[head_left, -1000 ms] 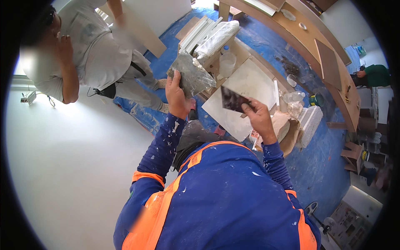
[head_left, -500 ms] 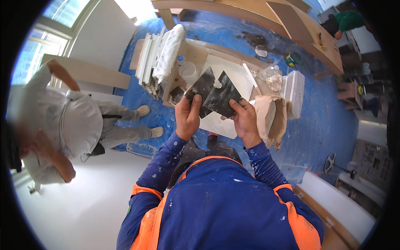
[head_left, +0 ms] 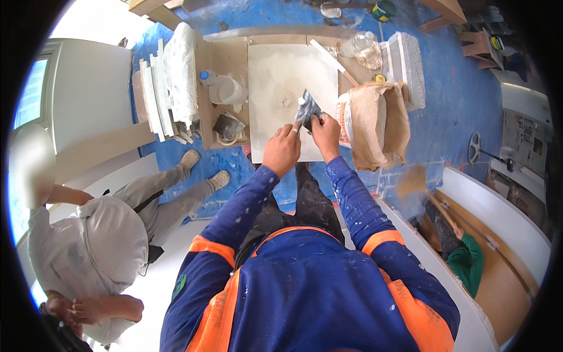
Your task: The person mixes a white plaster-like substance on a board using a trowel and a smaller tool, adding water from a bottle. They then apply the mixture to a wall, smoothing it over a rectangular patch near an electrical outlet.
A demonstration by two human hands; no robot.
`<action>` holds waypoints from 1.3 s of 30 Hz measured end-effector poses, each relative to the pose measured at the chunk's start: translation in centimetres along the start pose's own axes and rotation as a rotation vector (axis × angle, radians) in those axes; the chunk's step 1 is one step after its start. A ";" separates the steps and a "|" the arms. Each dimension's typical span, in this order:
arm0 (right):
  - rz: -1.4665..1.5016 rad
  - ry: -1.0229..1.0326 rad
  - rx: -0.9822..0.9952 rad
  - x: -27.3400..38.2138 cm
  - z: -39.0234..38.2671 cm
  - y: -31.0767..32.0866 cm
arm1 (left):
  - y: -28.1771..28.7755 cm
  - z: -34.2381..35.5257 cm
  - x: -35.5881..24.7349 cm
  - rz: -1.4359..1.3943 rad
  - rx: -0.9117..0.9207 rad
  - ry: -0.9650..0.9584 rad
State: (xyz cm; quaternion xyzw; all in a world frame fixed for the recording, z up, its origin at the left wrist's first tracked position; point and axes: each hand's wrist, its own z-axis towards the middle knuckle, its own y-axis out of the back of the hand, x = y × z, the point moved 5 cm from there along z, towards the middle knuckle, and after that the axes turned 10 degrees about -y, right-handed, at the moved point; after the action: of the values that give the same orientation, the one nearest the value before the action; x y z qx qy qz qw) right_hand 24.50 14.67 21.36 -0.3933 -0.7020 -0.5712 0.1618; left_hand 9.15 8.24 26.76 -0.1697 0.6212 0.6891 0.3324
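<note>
L hand [head_left: 282,151], R hand [head_left: 325,135], adj; both gripping

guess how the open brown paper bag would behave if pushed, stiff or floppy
The brown paper bag would probably give and crumple near the top, since its rim is creased and uneven. Its gaping mouth suggests floppy sides there. Weight is hard to judge, as its fill level is unclear.

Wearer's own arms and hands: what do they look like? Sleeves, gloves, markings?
Left hand and right hand: no gloves. Long dark blue sleeves, flecked with white specks. Each has an orange band; the left also shows a small green patch. No cables visible.
</note>
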 end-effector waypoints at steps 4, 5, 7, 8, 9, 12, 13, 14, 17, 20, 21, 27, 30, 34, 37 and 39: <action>-0.068 -0.017 -0.009 -1.0 1.3 -4.3 | -6.9 1.8 6.4 0.074 0.046 0.110; -0.073 -0.037 -0.002 -1.7 1.7 -4.7 | -7.9 2.1 8.0 0.095 0.048 0.134; -0.083 -0.080 0.011 -3.7 2.3 -5.3 | -8.7 2.7 10.7 0.143 0.115 0.174; -0.151 -0.105 0.022 -4.9 2.4 -5.4 | -8.5 2.7 11.6 0.166 0.151 0.179; 0.088 -0.275 0.067 -7.6 2.7 -5.8 | -8.4 2.6 12.0 0.172 0.155 0.160; 0.761 -0.761 0.191 -15.5 1.5 -8.4 | -7.5 1.9 12.6 0.189 0.162 0.108; 0.808 -0.832 0.206 -17.6 0.5 -9.2 | -7.3 1.3 12.7 0.164 0.158 0.107; 0.857 -0.896 0.234 -19.0 -0.7 -10.4 | -6.7 0.6 12.9 0.150 0.146 0.111; 0.958 -1.031 0.369 -22.0 -3.9 -14.9 | -5.0 -1.6 13.0 0.155 0.083 0.099; 1.108 -0.874 0.484 -21.2 -6.9 -19.2 | -3.7 -3.4 12.4 0.128 0.069 0.087; 1.198 -0.941 0.419 -20.7 -7.2 -20.8 | -3.2 -4.5 12.5 0.121 0.083 0.113; 1.199 -0.806 0.139 -20.1 -1.6 -30.2 | -0.7 -9.0 13.2 0.101 0.179 0.135; 1.505 -1.079 -0.017 -12.1 2.7 -28.0 | 1.0 -11.9 14.3 0.120 0.171 0.228; 1.326 -0.885 0.018 -11.4 7.8 -24.7 | 1.9 -12.5 14.4 0.101 0.159 0.253; 0.781 -0.610 -0.009 -10.1 10.7 -19.9 | 2.4 -13.2 14.6 0.088 0.143 0.267; 0.286 -0.305 -0.044 -7.2 12.1 -16.6 | 2.7 -13.3 14.5 0.062 0.120 0.273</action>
State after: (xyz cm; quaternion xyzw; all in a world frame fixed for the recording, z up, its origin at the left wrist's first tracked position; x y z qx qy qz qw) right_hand 19.53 22.59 1.66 -0.5745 -0.6428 -0.4912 0.1244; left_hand -5.51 -1.08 17.17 -0.2221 0.7058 0.6311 0.2330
